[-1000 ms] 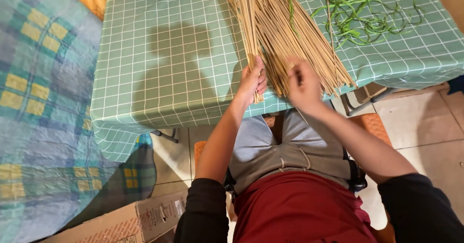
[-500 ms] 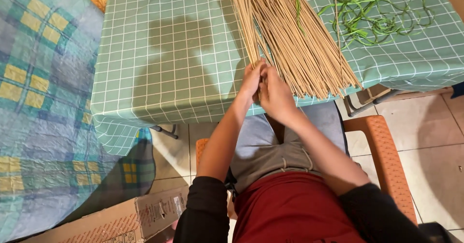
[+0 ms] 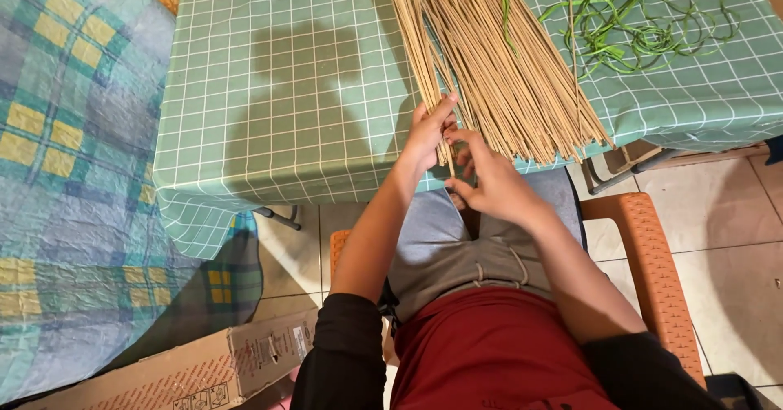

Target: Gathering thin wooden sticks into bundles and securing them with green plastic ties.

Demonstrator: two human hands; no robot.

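A fan of thin tan sticks (image 3: pixel 497 68) lies on the table under a green checked cloth (image 3: pixel 285 92), its near ends spread over the front edge. My left hand (image 3: pixel 428 133) pinches a few sticks at the fan's left side, thumb and fingers closed on them. My right hand (image 3: pixel 489 178) is just below and to the right, fingers curled around the lower ends of the same sticks, touching the left hand. A tangle of green leaf strips (image 3: pixel 644 27) lies at the far right of the cloth.
I sit on an orange plastic chair (image 3: pixel 644 247) at the table's edge. A blue and yellow plaid blanket (image 3: pixel 73 157) covers the left side. A cardboard box (image 3: pixel 179 369) lies on the tiled floor (image 3: pixel 718 231) at lower left.
Both hands have come together at the left side of the stick bundle; the right hand moved left from the bundle's middle and now grips stick ends beside the left hand.
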